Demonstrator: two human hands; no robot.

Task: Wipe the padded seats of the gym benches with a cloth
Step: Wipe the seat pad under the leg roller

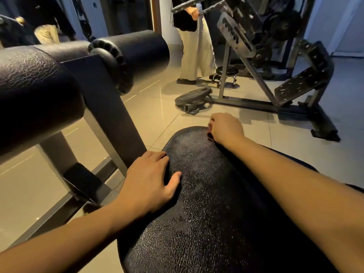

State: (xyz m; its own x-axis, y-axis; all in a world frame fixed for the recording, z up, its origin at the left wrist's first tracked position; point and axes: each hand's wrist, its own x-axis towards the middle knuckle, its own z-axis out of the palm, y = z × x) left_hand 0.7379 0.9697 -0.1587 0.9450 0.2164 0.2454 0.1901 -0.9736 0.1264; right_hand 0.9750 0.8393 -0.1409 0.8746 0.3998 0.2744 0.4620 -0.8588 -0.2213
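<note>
A black padded bench seat (206,194) with a grained, glossy surface runs from the bottom of the view toward the middle. My left hand (149,182) rests on its left edge, fingers curved over the side and thumb lying on top. My right hand (226,128) is at the seat's far end, fingers curled round a small dark cloth (210,136), of which only a bit shows under the hand.
Black padded rollers (39,89) on a grey steel frame (110,119) stand close on the left. A weight plate (193,96) lies on the tiled floor ahead. A large plate-loaded machine (275,62) stands at the back right, with a person (195,46) beside it.
</note>
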